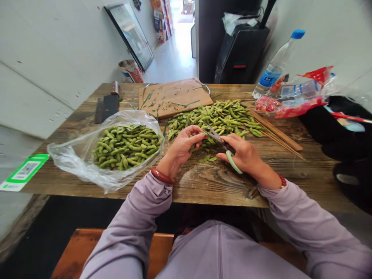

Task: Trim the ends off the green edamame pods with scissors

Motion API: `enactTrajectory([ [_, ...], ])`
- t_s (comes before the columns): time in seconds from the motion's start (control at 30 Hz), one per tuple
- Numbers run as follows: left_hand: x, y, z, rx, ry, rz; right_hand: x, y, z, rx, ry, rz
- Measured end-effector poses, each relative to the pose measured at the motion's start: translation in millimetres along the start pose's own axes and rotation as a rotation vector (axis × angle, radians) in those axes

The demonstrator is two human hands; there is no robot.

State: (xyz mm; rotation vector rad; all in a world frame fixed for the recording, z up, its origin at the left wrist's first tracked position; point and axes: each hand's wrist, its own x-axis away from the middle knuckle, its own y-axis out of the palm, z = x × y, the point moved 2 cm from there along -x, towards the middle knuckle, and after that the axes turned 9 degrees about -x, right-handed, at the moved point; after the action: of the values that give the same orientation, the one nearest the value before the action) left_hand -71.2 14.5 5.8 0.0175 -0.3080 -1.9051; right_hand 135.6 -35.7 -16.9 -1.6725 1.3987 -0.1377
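Note:
My left hand pinches a green edamame pod, mostly hidden by the fingers, with a tip showing by the thumb. In my right hand is a pair of scissors with pale green handles, its blades pointing at the pod and slightly parted. Behind both hands spreads a pile of edamame pods. A few small cut pieces lie on the wood below the blades. To the left, a clear plastic bag lies with its mouth wide, holding many pods.
A wooden cutting board with green scraps lies at the back of the table. A cleaver rests at the back left. Wooden sticks, a water bottle, red plastic packaging and a black bag occupy the right.

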Motion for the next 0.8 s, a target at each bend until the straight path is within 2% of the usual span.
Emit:
enactTrajectory([
  [0.23,-0.8,3.1,-7.7,-0.036,0.013,0.001,0.2,0.6,-2.4,-0.008,-0.023,-0.01],
  [0.43,-0.7,2.8,-7.7,-0.063,0.02,-0.057,0.6,-0.4,-1.4,-0.018,-0.053,0.004],
  [0.8,-0.9,1.6,-4.3,-0.071,0.006,-0.052,2.4,0.4,-2.4,0.099,-0.063,-0.013],
])
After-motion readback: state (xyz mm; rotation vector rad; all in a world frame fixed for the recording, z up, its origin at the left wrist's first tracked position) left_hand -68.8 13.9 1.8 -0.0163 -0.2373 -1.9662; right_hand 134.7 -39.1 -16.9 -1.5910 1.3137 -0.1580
